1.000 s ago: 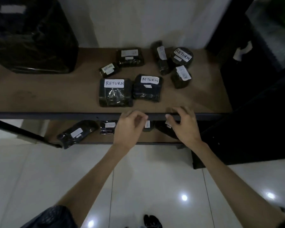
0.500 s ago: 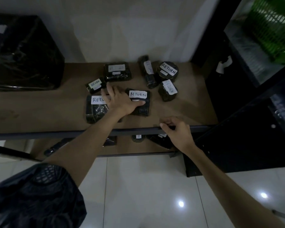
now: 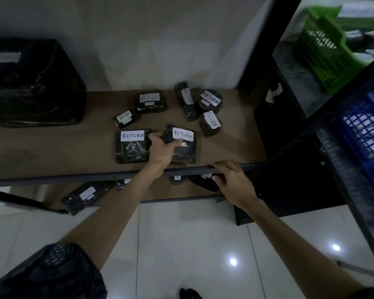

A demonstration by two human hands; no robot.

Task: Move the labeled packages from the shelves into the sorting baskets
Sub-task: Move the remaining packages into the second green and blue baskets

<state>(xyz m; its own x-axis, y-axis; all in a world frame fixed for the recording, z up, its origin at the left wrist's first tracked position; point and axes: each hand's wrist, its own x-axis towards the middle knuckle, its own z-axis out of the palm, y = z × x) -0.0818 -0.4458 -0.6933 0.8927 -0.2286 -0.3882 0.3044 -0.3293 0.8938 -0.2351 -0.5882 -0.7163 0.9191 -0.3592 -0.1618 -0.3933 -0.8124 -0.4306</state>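
Left edge of the upper shelf (image 3: 52,152): a big black wrapped bundle (image 3: 30,83), not in play. Moving right, a cluster of small black plastic-wrapped packages with white "RETURN" labels – a flat square one (image 3: 132,147) at the front, a tiny one (image 3: 126,118) behind it, a wider one (image 3: 150,101) further back. Left hand (image 3: 162,149) reaches over the shelf's front rail with fingers curled round the left end of the middle package (image 3: 183,145), thumb side toward the label; that package sits on the shelf just beside the square one, its left end looking slightly raised. My read: light, soft-ish contents under slick film, so it will deform a bit and could slip – grip across the short end or the full width, not the label. Forearm comes in low from bottom left, wrist roughly straight. Further right, three more packages – a long narrow one (image 3: 187,101), a round one (image 3: 209,100), a stubby one (image 3: 211,123). Right hand (image 3: 233,182) rests on the front rail, fingers hooked over the edge, apparently bracing; it holds no package. More packages sit on the lower shelf (image 3: 84,195), partly hidden. Far right: green basket (image 3: 324,50) above, blue basket (image 3: 363,132) below – well apart from the held package, which has to travel there.
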